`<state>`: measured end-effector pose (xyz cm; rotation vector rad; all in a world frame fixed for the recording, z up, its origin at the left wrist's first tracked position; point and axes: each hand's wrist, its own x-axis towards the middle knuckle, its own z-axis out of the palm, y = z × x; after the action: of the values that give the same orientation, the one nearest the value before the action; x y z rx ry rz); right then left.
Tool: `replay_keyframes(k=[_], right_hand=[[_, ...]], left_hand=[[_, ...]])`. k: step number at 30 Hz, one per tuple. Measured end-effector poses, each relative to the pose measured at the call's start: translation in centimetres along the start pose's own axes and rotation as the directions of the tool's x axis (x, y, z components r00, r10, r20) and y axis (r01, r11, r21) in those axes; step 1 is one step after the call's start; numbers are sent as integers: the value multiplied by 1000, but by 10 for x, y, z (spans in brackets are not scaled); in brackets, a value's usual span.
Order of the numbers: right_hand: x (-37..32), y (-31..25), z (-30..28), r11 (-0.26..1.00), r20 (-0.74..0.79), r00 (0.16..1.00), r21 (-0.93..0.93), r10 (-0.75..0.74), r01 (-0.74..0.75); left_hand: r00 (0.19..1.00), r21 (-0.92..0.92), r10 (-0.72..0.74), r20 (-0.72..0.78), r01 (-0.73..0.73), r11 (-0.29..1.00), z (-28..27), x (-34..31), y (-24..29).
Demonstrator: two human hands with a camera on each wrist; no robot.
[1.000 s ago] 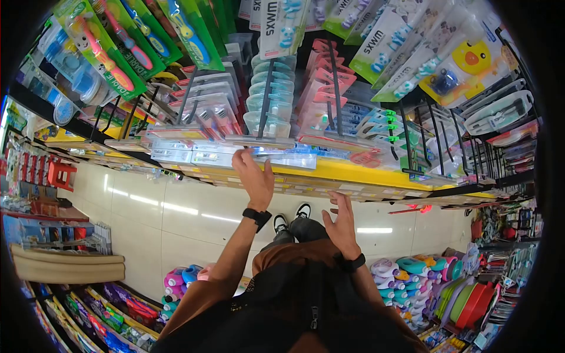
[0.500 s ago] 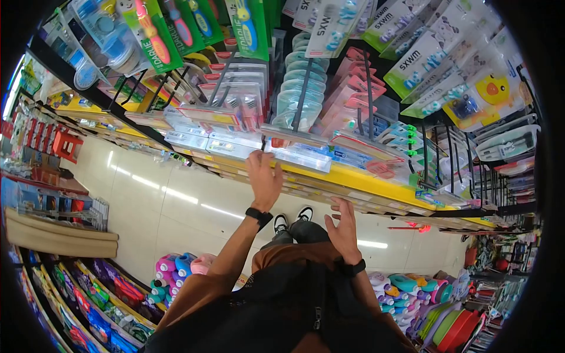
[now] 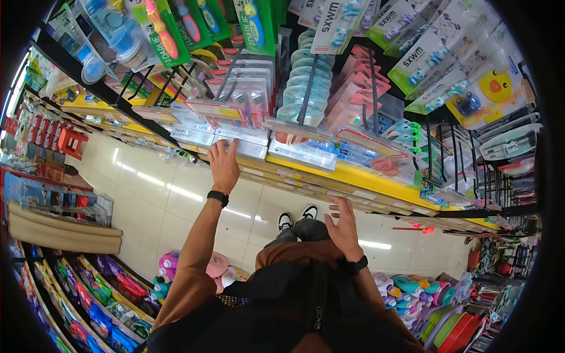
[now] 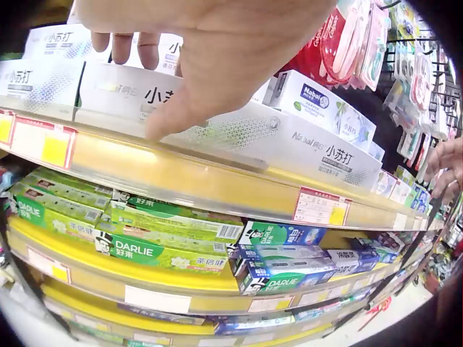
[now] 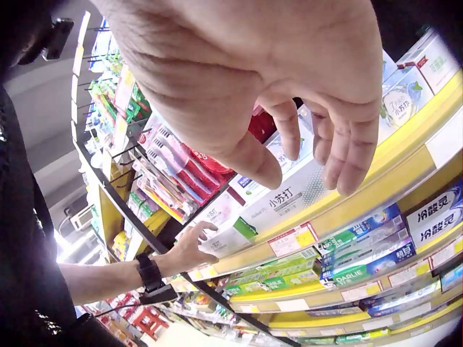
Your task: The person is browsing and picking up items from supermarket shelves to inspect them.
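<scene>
Head view: your left hand (image 3: 223,167) rests straight-fingered on the white toothpaste box (image 3: 252,150); your right hand (image 3: 344,226) hovers spread, so press evenly.

Left arm (image 3: 201,238): we are stretching it far forward, elbow nearly straight.
Left hand (image 3: 223,166): we are laying its fingers out straight, palm down.
Right arm (image 3: 365,283): we are bending it close in.
Right hand (image 3: 343,222): we are hovering it, fingers spread and loosely curled, gripping nothing.

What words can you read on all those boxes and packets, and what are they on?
"DARLIE": green toothpaste box
"DARLIE": green toothbrush card
"小苏打": white boxes
"Nabai": smaller white box behind them
"sxwm": hanging packets
Price tags: too small to read.
</scene>
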<state>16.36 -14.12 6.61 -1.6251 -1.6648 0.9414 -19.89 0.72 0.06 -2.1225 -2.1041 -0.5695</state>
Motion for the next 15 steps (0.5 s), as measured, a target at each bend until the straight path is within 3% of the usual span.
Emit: replay_keyframes(k=[8,15], right_hand=[[-3,2,-2,1000,10,1000,-12,26,-26],[-6,8,-2,1000,12,1000,-11,8,-7]], left_hand=[[994,6,70,-86,-70,998,15,14,-7],[976,-104,85,-199,-107,989,-21,-14,1]])
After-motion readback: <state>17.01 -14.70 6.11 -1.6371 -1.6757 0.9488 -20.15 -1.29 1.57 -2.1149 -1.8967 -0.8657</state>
